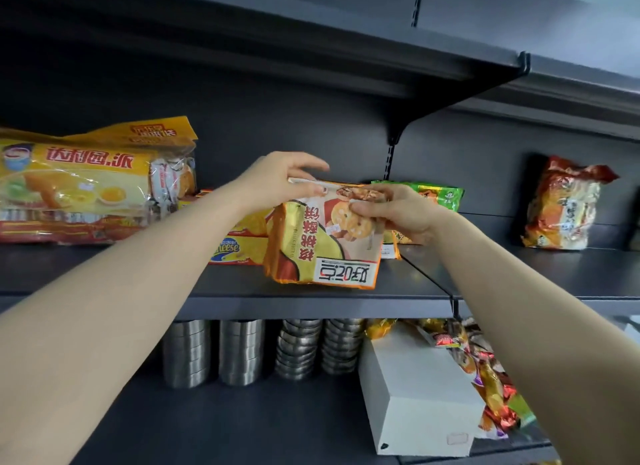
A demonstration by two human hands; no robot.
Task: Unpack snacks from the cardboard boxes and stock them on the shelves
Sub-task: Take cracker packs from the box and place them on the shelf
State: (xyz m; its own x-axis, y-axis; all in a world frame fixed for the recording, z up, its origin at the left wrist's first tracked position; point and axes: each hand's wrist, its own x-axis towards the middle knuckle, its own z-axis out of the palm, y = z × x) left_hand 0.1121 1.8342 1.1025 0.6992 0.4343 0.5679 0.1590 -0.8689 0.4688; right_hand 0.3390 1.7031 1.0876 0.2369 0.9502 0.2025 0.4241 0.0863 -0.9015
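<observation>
Biscuit bag: an orange and yellow bag of biscuits (323, 236) is held upside down at the centre of the view, its lower edge touching or just above the middle shelf (311, 291); which of the two cannot be told.
Left hand: the left hand (277, 180) grips the bag's upper edge at 11 o'clock of the bag, thumb under the edge and fingers curved loosely over it.
Right hand: the right hand (394, 208) pinches the bag's upper right corner at 1 o'clock, thumb on the front face and fingers curled behind.
Behind the bag: a cheese snack box (239, 246) at 9 o'clock and a green snack packet (433, 196) at 2 o'clock.
Far left: large yellow pie bags (86, 184) lie stacked at 9 o'clock of the view.
Far right: a red and orange snack bag (564, 208) leans on the back panel at 3 o'clock.
Lower shelf: stacked metal tins (263, 350) at 6 o'clock, with a white box (415, 395) and loose wrapped sweets (485, 371) at 5 o'clock.
</observation>
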